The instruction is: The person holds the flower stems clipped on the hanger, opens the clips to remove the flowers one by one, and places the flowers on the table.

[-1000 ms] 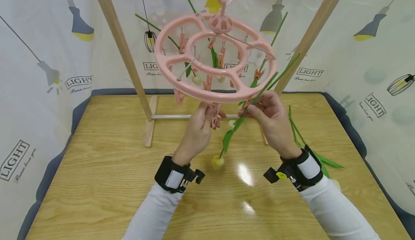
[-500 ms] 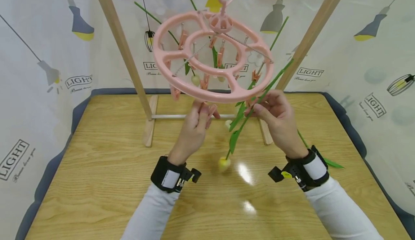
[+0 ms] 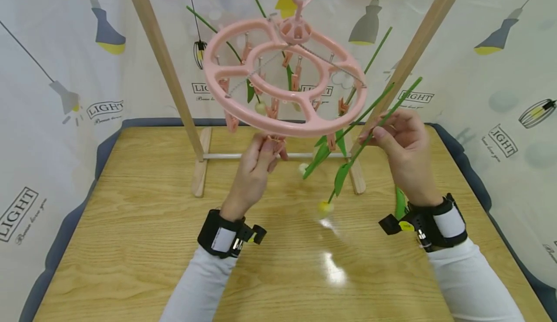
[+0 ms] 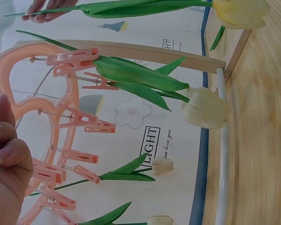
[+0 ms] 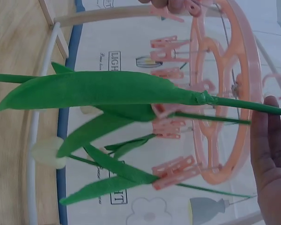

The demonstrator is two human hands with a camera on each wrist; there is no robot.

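A pink round clip hanger (image 3: 278,126) hangs over the table, with several pink clothespins below its rings. My left hand (image 3: 254,167) pinches one of these clothespins (image 3: 276,141) under the front rim. To the right of the hanger, my right hand (image 3: 404,155) pinches the green stem of a yellow tulip (image 3: 325,208), whose head points down. Near the hanger's right front, another clothespin (image 3: 331,141) hangs at the stem of a white tulip (image 4: 206,108). More tulips hang head down at the back, as with this small white tulip (image 4: 162,167).
A wooden stand frames the hanger, with a left post (image 3: 167,70), a right post (image 3: 417,46) and a white crossbar (image 3: 230,156) low behind. Green tulip leaves (image 3: 400,203) lie on the wooden table (image 3: 143,244), partly hidden by the right wrist. A printed curtain surrounds the table.
My right hand has moved right, carrying the yellow tulip away from the hanger. My left hand has shifted slightly left with its clothespin. The hanger has swung a little left.
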